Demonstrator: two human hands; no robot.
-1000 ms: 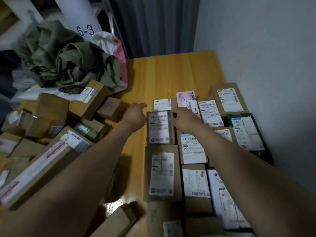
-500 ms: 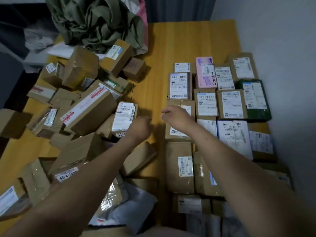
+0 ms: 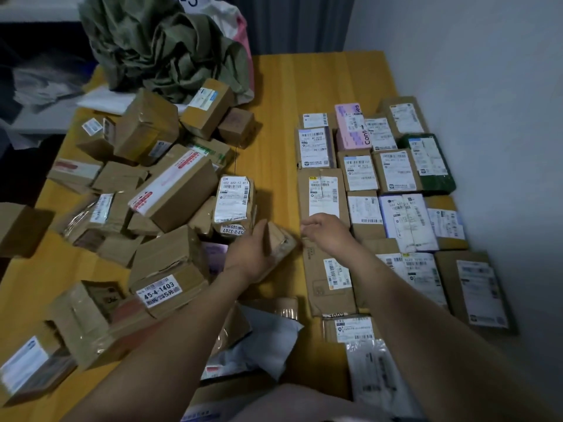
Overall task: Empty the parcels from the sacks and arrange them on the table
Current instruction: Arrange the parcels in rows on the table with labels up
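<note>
My left hand (image 3: 249,254) gripped a small parcel (image 3: 281,240); my right hand (image 3: 326,233) was loose, empty. I judged it needed laying flush against the rows (image 3: 393,175).

the green sack (image 3: 158,47) is cut off by the top edge, and so is the white sign (image 3: 187,0) behind it, of which only "-3" shows. a brown box (image 3: 18,229) runs off the left edge, and a white-labelled box (image 3: 27,370) is clipped at the lower left. the left hand (image 3: 248,254) has its fingers out of sight behind the small brown parcel (image 3: 281,240) it holds, and its wrist covers most of a purple packet (image 3: 214,252). the left forearm (image 3: 182,330) hides part of a grey mailer (image 3: 268,336). whether the right hand (image 3: 327,234) touches the carton (image 3: 323,296) under it cannot be told. the plastic bag (image 3: 374,379) near the bottom is blurred. most label print is too small to read.
</note>
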